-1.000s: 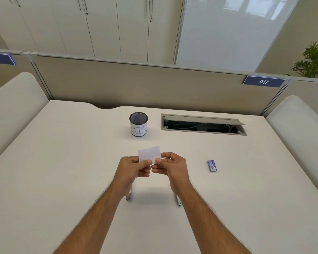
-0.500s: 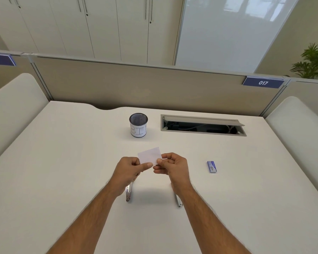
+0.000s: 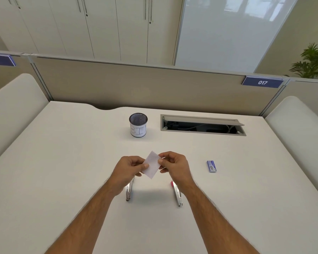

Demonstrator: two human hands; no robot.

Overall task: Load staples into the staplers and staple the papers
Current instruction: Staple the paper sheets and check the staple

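the blue plate [image 3: 262,82] on the partition top, far right, reads "017" in white. the mesh cup [image 3: 138,125] at the back of the desk has a white label w/ hand-drawn black letters, "bi" plus a further stroke cut off by the cup's curve. a second blue plate [image 3: 0,60] at far left shows only a "6" at the frame edge. print on the small blue box [image 3: 211,166] is too small to read.

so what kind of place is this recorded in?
Most likely an open-plan office desk. A divider panel with a numbered tag "017" backs the white desk, which has a cable hatch, and tall cabinets stand behind.
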